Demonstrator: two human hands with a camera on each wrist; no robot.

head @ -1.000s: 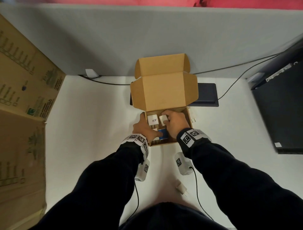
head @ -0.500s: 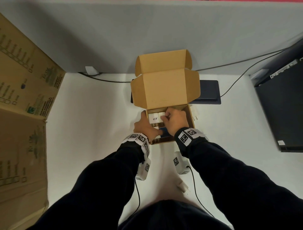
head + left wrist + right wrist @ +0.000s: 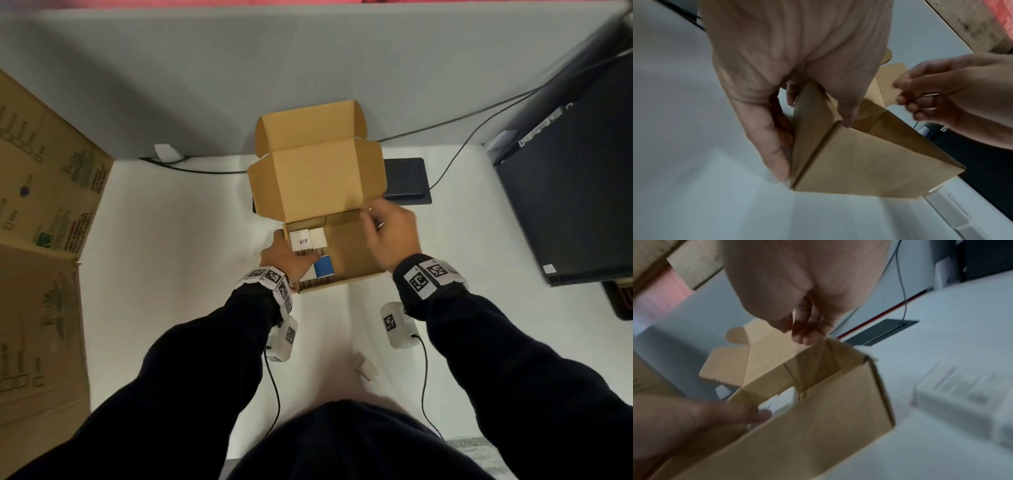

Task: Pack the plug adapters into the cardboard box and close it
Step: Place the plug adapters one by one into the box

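Left hand [image 3: 286, 258] grips the cardboard box [image 3: 356, 260] holding three plug adapters [image 3: 301, 240]; right hand [image 3: 390, 236] loosely curled, empty.

White table [image 3: 178, 240]; grey partition [image 3: 205, 68] behind; dim light.

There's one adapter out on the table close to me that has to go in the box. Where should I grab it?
Pinch the white adapter by its blocky body, coming from above with fingers across its two flat sides. It lies flat on the table with its prongs pointing toward you, so leave that thin end alone.
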